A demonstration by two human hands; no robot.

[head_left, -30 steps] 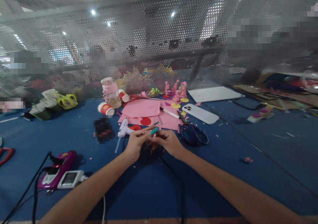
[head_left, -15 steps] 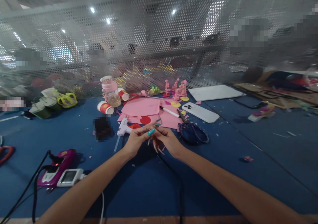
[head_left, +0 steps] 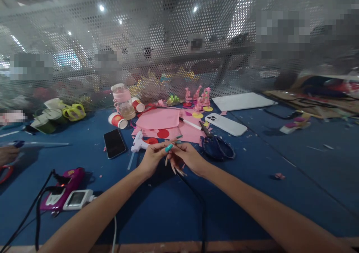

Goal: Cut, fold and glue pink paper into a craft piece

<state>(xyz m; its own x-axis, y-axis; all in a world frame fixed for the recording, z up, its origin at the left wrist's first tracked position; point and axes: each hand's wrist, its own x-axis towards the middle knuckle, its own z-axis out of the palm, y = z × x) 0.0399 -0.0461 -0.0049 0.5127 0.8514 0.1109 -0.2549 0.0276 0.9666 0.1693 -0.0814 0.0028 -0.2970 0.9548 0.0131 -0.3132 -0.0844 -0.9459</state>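
Observation:
My left hand [head_left: 153,157] and my right hand [head_left: 188,156] meet fingertip to fingertip above the blue table, both with fingers pinched together. Whatever sits between them is small and hidden by the fingers. A bit of pink shows under the right fingers. Just left of my left hand lies a white glue gun [head_left: 138,142] with a clear glue stick [head_left: 131,161] poking out its back. Scissors with dark blue handles [head_left: 217,148] rest right beside my right hand. Beyond the hands lie pink paper sheets [head_left: 158,119] and a red paper circle [head_left: 163,133].
At the left edge is another person's hand [head_left: 8,155] near a clear stick. A purple power strip [head_left: 66,187], black phone [head_left: 114,143], white phone [head_left: 226,124], pink-banded bottle [head_left: 122,100], paper cups [head_left: 117,120] and pink paper figures [head_left: 199,102] stand around. A perforated screen [head_left: 168,69] rises behind.
The other person's hand with a clear stick has come into view at the left edge. My hands stay pinched together in nearly the same place; the view has shifted slightly.

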